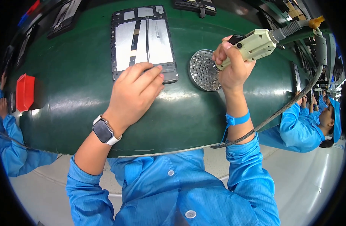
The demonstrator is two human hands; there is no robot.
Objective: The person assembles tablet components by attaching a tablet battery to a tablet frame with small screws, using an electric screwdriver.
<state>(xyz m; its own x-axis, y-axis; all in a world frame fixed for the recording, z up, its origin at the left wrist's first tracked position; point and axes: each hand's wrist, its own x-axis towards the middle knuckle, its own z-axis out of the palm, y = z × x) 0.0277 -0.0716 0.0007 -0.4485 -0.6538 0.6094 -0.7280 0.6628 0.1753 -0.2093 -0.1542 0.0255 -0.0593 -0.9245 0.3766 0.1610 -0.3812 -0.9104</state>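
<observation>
A tablet without its back cover (158, 41), with a silver inside and a black frame, lies on the green table. My left hand (137, 88) rests on its near edge, fingers stretched out and lying over the lower strip; what is under the fingertips is hidden. My right hand (235, 66) is wrapped round a cream-coloured electric screwdriver (257, 44), whose cable runs off to the upper right. The driver's tip points down over a round metal dish (203, 69) with a perforated plate, and the hand covers the dish's right side.
A red bin (25, 92) stands at the left of the green table (75, 116). More device parts (65, 17) lie along the far side. A grey cord (282, 109) hangs past my right forearm. Co-workers in blue (301, 126) sit on both sides.
</observation>
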